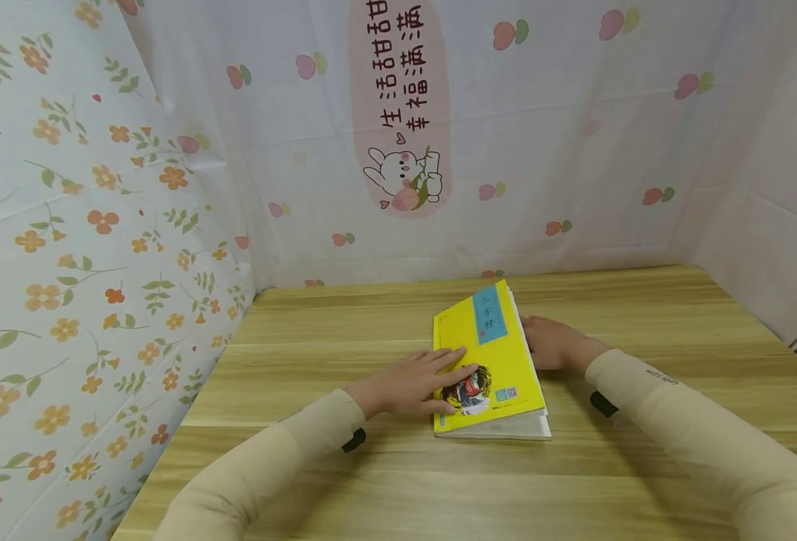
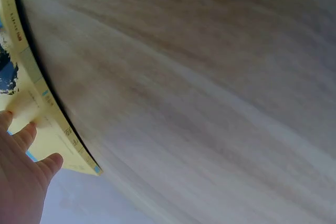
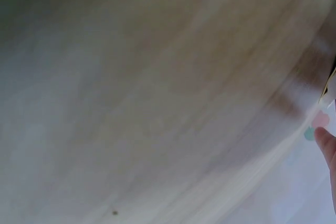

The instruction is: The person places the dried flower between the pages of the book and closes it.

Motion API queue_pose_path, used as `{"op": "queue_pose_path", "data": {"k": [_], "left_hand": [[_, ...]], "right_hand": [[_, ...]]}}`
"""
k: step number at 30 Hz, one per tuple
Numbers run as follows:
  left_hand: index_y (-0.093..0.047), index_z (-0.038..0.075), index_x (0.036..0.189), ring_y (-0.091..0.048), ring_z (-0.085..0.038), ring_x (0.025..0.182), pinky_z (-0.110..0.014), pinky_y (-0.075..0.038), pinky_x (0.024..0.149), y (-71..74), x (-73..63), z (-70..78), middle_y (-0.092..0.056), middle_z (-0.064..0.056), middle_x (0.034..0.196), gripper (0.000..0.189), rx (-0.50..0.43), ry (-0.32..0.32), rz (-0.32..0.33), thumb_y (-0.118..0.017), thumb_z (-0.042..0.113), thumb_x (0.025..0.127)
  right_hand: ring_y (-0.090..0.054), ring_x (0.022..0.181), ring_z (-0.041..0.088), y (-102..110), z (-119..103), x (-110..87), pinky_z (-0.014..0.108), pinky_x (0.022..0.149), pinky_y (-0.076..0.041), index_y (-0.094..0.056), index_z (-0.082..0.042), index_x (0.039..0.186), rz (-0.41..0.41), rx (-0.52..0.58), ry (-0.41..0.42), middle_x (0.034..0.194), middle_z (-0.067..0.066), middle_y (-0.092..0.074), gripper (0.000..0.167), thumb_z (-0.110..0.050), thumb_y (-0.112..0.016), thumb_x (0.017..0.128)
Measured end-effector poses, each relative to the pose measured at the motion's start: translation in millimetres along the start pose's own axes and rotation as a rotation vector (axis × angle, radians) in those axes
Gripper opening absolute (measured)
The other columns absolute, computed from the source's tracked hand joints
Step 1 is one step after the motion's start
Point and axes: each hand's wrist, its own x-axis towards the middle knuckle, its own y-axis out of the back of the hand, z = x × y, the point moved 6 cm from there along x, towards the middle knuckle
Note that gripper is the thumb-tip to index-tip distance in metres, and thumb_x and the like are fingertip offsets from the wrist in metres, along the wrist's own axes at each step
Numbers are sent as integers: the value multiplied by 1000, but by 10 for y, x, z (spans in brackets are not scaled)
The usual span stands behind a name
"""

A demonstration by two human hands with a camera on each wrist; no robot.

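Observation:
A yellow book (image 1: pixel 486 330) with a blue title panel and a drawn figure lies on the table, its right side raised and the white page edges showing. My left hand (image 1: pixel 415 383) rests on the cover near the spine with fingers spread. In the left wrist view, fingertips of that hand (image 2: pixel 21 166) touch the yellow cover. My right hand (image 1: pixel 550 342) is at the raised right edge, its fingers partly hidden behind the book. The right wrist view shows only a thumb (image 3: pixel 328 148) beside a sliver of the book; whether the hand grips the pages I cannot tell.
The wood-grain table (image 1: pixel 344 481) extends around the book. A printed cloth (image 1: pixel 540 135) with fruit, writing and a rabbit hangs at the back, and a flowered cloth (image 1: pixel 101 285) hangs on the left. Dark wrist bands (image 1: pixel 603 404) show under the sleeves.

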Motion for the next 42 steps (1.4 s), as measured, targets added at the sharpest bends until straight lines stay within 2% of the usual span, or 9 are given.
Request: {"op": "queue_pose_path", "data": {"k": [4, 10, 16, 20, 24, 30, 34, 38, 42], "left_hand": [[-3, 35, 156, -6, -20, 147, -44, -14, 115, -18, 11, 13, 4, 2, 162, 72, 27, -9, -16, -35, 62, 97], [-4, 36, 156, -5, -19, 147, -43, -12, 115, -36, 20, 12, 1, 2, 163, 71, 16, -9, -14, -35, 61, 97], [-8, 36, 156, -7, -20, 147, -43, -13, 115, -49, 19, 9, -4, 1, 163, 71, 9, -15, -2, -35, 62, 97], [-10, 35, 157, -9, -20, 147, -45, -14, 115, -50, 18, 9, -6, 0, 162, 70, 6, -27, 8, -37, 61, 97], [-12, 34, 157, -11, -21, 147, -45, -15, 115, -54, 22, 6, -9, -1, 162, 70, 16, -38, 14, -37, 61, 97], [-10, 35, 157, -10, -21, 147, -45, -16, 115, -74, 39, 4, -7, 1, 162, 70, 45, -36, -5, -33, 63, 97], [-8, 34, 157, -9, -22, 147, -45, -15, 115, -75, 41, 13, -5, 0, 162, 70, 98, -35, -25, -29, 63, 97], [-9, 32, 157, -8, -23, 147, -46, -15, 115, -78, 37, 20, -5, -1, 163, 69, 140, -45, -33, -28, 62, 99], [-9, 32, 157, -8, -24, 147, -47, -16, 114, -86, 40, 21, -5, -1, 163, 68, 161, -53, -33, -27, 62, 99]], "right_hand": [[-45, 129, 37, 12, -14, -19, 58, 107, -27, -50, -7, 142, -6, -13, -14, 145, 23, -43, 63, -47, -55, 95], [-45, 128, 41, 79, 39, -95, 56, 105, -31, -45, -4, 145, -13, -6, -82, 148, 23, -38, 62, -40, -57, 96], [-35, 134, 44, 279, 119, -197, 57, 106, -30, -31, 0, 150, 30, 7, -144, 151, 24, -32, 64, -32, -54, 100], [-33, 135, 45, 418, 107, -248, 59, 105, -28, -32, -4, 151, 80, 32, -157, 151, 24, -32, 61, -32, -52, 101], [-34, 136, 42, 496, -22, -267, 58, 107, -27, -40, -5, 148, 140, 15, -85, 150, 21, -37, 56, -34, -52, 101], [-43, 130, 40, 485, -389, -374, 58, 102, -34, -54, -5, 139, 233, -14, 137, 143, 18, -48, 55, -37, -63, 94], [-42, 131, 37, 359, -576, -458, 56, 100, -38, -52, -11, 141, 200, -8, 228, 147, 13, -44, 61, -47, -62, 93], [-38, 135, 32, 218, -665, -515, 53, 102, -38, -50, -17, 144, 135, -2, 265, 152, 7, -38, 66, -57, -56, 92], [-37, 136, 32, 122, -699, -562, 52, 103, -37, -51, -16, 142, 98, -27, 294, 153, 7, -36, 67, -60, -53, 92]]}}
